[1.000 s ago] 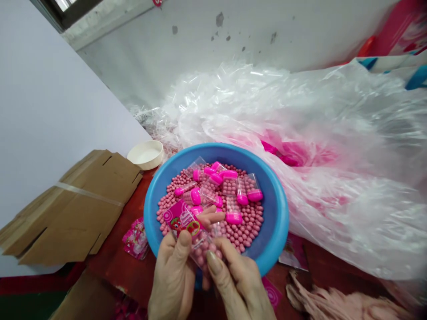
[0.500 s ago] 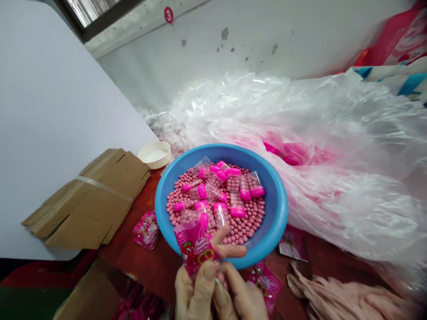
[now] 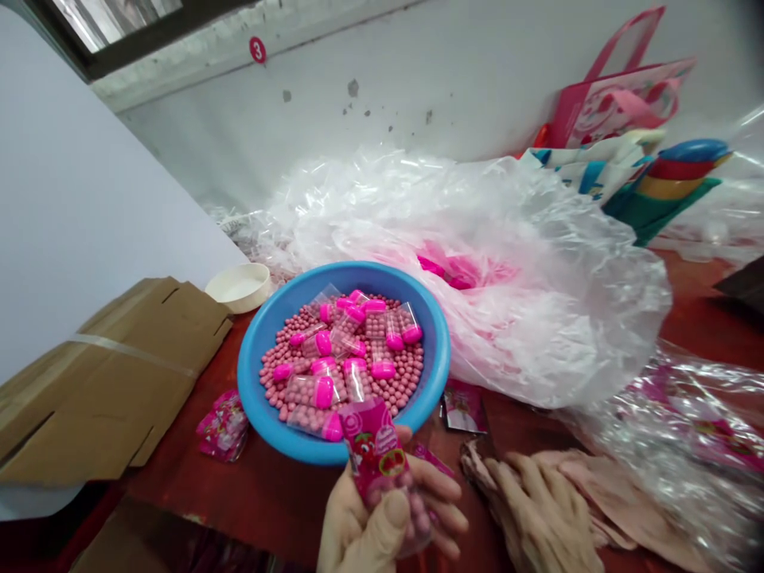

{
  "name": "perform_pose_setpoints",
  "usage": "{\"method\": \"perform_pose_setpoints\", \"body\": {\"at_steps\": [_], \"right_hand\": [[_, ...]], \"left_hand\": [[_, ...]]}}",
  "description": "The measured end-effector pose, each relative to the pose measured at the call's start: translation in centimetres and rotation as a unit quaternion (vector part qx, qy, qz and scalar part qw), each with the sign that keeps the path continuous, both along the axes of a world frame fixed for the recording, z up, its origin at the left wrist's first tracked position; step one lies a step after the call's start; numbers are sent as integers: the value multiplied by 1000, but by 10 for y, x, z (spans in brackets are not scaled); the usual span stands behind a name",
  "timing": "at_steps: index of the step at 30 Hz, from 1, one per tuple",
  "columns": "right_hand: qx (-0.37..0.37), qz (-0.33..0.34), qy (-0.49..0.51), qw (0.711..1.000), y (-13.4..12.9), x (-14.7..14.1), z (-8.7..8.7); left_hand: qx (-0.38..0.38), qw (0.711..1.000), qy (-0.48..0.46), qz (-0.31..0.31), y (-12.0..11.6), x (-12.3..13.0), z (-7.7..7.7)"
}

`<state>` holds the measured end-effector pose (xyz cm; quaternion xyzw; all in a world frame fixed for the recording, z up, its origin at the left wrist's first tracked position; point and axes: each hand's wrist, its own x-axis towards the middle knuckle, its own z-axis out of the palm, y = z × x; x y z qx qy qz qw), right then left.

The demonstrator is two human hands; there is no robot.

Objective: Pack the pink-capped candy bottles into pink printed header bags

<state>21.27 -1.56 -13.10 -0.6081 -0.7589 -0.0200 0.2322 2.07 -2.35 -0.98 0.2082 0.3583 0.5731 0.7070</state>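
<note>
left hand (image 3: 352,541): closed around pink strawberry-print packet (image 3: 373,450) sleeving clear candy tube (image 3: 418,525) | right hand (image 3: 537,509): open, on pale pink flat sheets (image 3: 621,501) | packet: over blue plastic basin's rim (image 3: 251,382) | step: seemingly sleeving; next calls for seating tube

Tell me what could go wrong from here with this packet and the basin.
The left hand grips the pink printed packet and its clear tube of pink candies low down. No cap shows on the tube, so candies might spill onto the red table. The plastic sheeting sits against the blue basin and could nudge it.
</note>
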Motion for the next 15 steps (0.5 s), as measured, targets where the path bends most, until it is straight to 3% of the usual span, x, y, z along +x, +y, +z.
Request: {"method": "perform_pose_setpoints", "body": {"at_steps": [6, 8, 11, 13, 14, 15], "right_hand": [[-2, 10, 68, 998, 10, 2, -4], [-8, -16, 91, 996, 13, 1, 5], [-16, -36, 172, 984, 12, -11, 34], [-45, 52, 402, 913, 10, -26, 60], [-104, 61, 487, 865, 9, -34, 73], [-176, 30, 535, 826, 8, -42, 85]], "left_hand": [[-24, 996, -35, -75, 3, 7, -14], [-24, 995, -22, -90, 4, 11, -19], [-23, 994, 22, -106, 3, 20, -23], [-45, 992, 41, -114, 2, 27, -24], [-62, 991, 42, -113, 2, 30, -24], [-75, 991, 38, -109, 1, 33, -25]]}}
